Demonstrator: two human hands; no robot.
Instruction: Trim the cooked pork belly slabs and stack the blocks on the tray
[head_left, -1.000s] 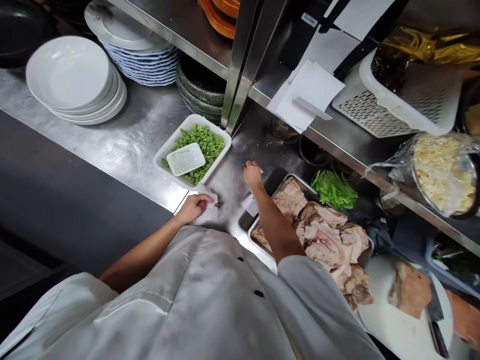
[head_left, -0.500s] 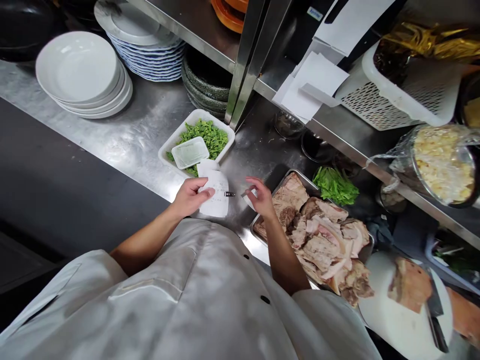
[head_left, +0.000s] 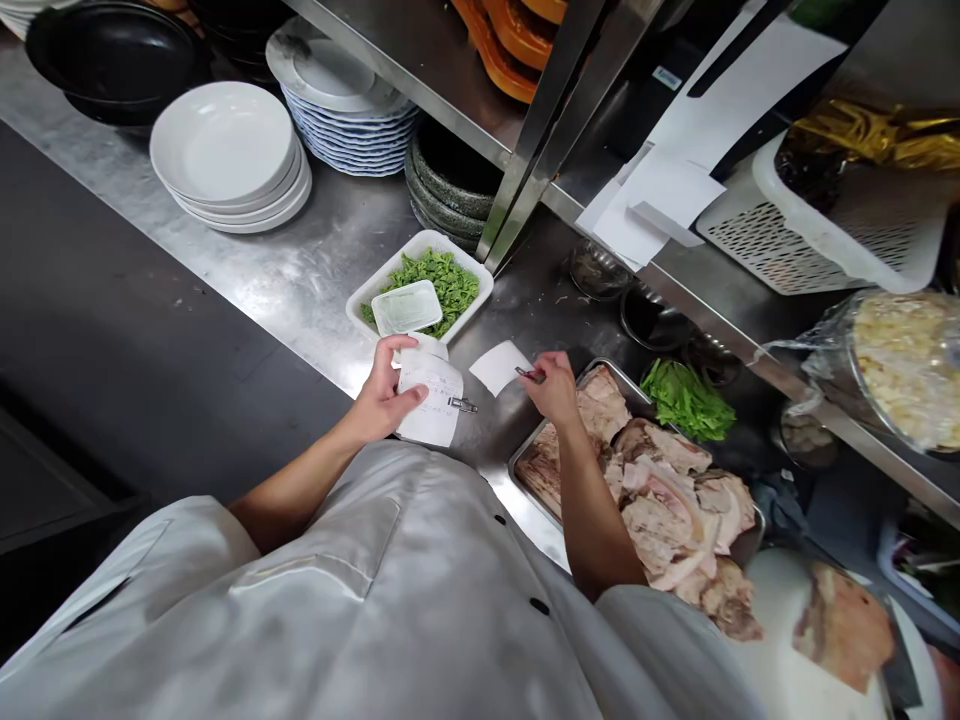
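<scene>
My left hand (head_left: 379,402) pinches several white paper slips (head_left: 439,412) with faint printing, thumb on top. A small metal clip (head_left: 462,405) is fixed to the right edge of these slips. A little to the right, my right hand (head_left: 556,390) is closed on another metal clip (head_left: 529,375), which carries a blank-looking white slip (head_left: 496,367) pointing left. Just behind the left hand's slips stands a white tub (head_left: 478,290) of chopped greens (head_left: 456,285), with a small clear container (head_left: 407,308) lying on the greens.
A metal tray (head_left: 531,440) of cooked meat (head_left: 660,500) lies under my right forearm. Leafy greens (head_left: 688,400) sit behind it. White bowls (head_left: 221,145) and blue-edged plates (head_left: 337,80) are stacked at the back left. A steel shelf post (head_left: 536,140) rises behind the tub.
My right hand has moved a little right, away from the left hand, and its slip now shows spread out with a clip. The left hand keeps its slips. The camera view has shifted left.
</scene>
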